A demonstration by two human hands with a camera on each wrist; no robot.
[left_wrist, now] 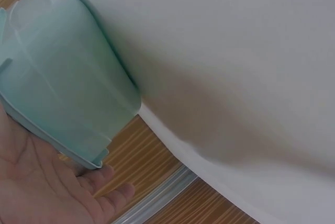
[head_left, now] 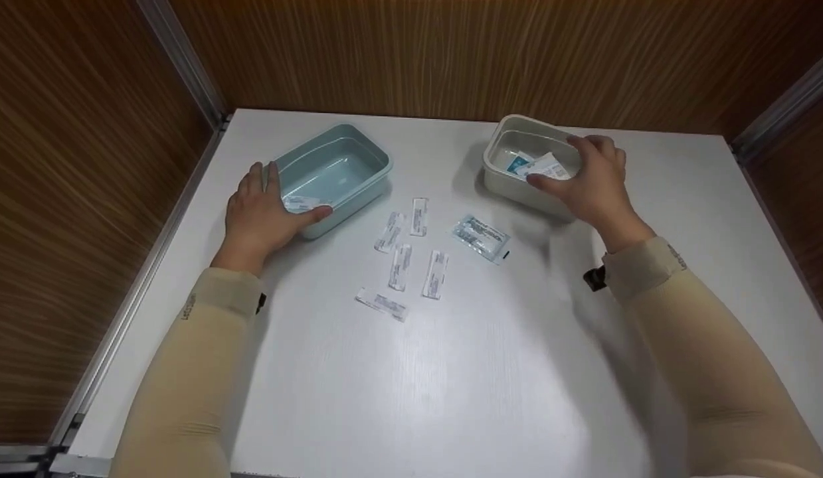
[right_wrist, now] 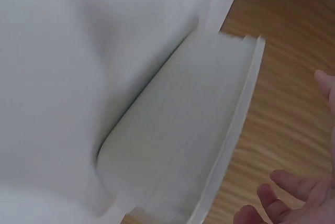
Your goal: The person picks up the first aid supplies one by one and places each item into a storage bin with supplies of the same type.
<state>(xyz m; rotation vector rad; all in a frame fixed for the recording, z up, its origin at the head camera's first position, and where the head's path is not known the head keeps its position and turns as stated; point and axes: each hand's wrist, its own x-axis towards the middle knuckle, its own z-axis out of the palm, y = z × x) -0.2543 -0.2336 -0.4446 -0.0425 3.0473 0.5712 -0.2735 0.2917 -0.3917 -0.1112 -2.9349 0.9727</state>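
Note:
My left hand point(head_left: 258, 216) holds the near left end of a light blue plastic bin point(head_left: 378, 182), its thumb along one side and its fingers by the other. In the left wrist view the fingers point(left_wrist: 97, 179) reach past the rim corner. Small white printed packets point(head_left: 305, 202) lie in that bin's near end. My right hand point(head_left: 597, 179) is spread over the right end of a smaller grey-beige bin point(head_left: 517, 189). In the right wrist view its fingers point(right_wrist: 293, 185) stand apart from the bin wall. Inside that bin are white and teal packets point(head_left: 544, 166).
Several slim white packets point(head_left: 399, 267) lie loosely grouped on the white table point(head_left: 411, 398) between the bins. A larger pale blue printed packet point(head_left: 481, 238) lies near the grey-beige bin. Wood-grain panels point(head_left: 411, 60) stand at the back and both sides.

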